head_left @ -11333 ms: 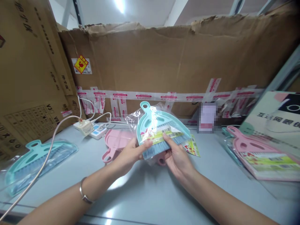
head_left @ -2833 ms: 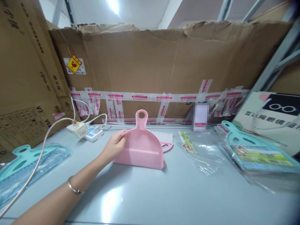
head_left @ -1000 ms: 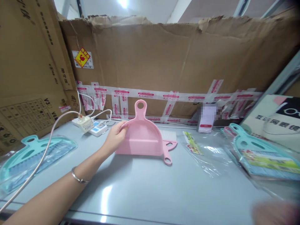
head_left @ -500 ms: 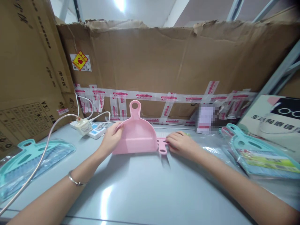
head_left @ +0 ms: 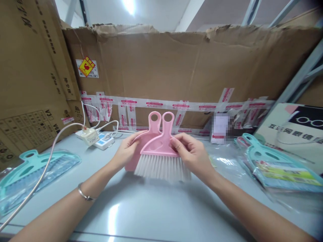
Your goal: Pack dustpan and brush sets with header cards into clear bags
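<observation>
A pink dustpan [head_left: 131,160] stands with its ring handle upward, and my left hand [head_left: 127,151] is closed on its left edge. In front of it is a pink hand brush [head_left: 161,144], handle up and white bristles pointing down. My right hand [head_left: 191,151] pinches the brush at its right shoulder, below the ring handle. The brush covers most of the dustpan's face. Bristle tips hang just over the grey table [head_left: 151,208]; whether they touch it I cannot tell.
Bagged turquoise dustpan sets lie on the left [head_left: 42,168] and on the right [head_left: 280,161]. A power strip [head_left: 103,141] with a plugged-in adapter [head_left: 89,137] sits at the back left, its white cable [head_left: 51,153] running forward. A tall cardboard wall [head_left: 161,67] closes off the back.
My right hand has lifted the brush from beside the dustpan, turned it handle up, and brought it in front of the pan. The dustpan has shifted slightly right in my left hand.
</observation>
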